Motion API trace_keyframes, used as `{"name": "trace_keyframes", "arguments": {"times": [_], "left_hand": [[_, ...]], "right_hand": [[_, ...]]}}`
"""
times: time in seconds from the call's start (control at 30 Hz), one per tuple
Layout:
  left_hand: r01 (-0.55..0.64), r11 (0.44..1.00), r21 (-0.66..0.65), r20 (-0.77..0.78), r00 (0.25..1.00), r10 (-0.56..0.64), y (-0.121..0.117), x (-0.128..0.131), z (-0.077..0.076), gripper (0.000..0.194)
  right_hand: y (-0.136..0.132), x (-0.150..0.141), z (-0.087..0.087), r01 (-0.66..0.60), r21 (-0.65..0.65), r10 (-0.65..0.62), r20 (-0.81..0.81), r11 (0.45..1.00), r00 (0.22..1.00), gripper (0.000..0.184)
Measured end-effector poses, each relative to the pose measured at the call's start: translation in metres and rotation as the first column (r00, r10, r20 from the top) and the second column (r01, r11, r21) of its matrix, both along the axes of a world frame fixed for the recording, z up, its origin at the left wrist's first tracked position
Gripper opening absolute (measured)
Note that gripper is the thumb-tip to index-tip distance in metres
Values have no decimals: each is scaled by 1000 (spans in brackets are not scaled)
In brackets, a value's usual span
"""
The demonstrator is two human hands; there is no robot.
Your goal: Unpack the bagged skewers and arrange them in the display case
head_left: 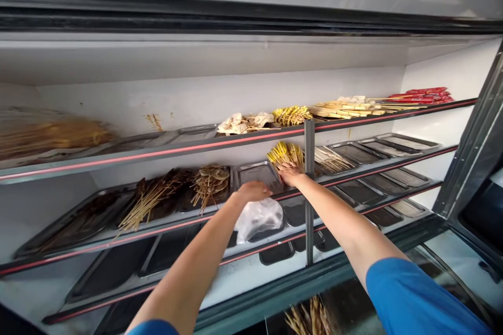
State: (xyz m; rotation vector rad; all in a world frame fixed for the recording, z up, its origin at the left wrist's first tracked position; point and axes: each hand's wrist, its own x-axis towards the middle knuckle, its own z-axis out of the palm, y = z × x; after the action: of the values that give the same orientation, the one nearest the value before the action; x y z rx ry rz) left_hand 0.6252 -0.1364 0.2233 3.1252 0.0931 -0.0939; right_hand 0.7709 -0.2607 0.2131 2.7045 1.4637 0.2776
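Yellow skewers (288, 153) on the middle shelf (165, 229), coated ends toward the back wall, bare sticks toward the front. Directly over the near ends of those sticks: right hand (291, 174), palm down, fingers laid across the bundle, in apparent contact; cannot tell from here whether closed around any sticks. Coated ends just beyond the fingertips, clear to view. Close to the left of the skewers, a metal tray (255, 168). Over the front part of that tray, left hand (255, 191), palm down, fingers toward the right hand, lightly bent; underside hidden, so cannot tell how far open or whether holding anything. Just below the left hand, on the shelf below, a clear bag (260, 220). Close to the right of the right hand, an upright post (309, 193); past it, white skewers (333, 159). Farther left along the middle shelf, brown skewers (212, 183), then dark skewers (157, 193). On the upper shelf (196, 147), nearly above the right hand, a second yellow batch (293, 116).
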Motion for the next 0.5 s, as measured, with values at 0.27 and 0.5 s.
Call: {"name": "trace_keyframes", "arguments": {"times": [0.27, 0.5], "left_hand": [[3, 997, -77, -25, 1000, -5, 22, -10, -1, 41], [-17, 989, -148, 472, 878, 86, 23, -34, -18, 62]], "right_hand": [[-41, -52, -14, 21, 220, -42, 90, 975, 995, 44], [-131, -172, -83, 0, 702, 265, -268, 712, 926, 54]]}}
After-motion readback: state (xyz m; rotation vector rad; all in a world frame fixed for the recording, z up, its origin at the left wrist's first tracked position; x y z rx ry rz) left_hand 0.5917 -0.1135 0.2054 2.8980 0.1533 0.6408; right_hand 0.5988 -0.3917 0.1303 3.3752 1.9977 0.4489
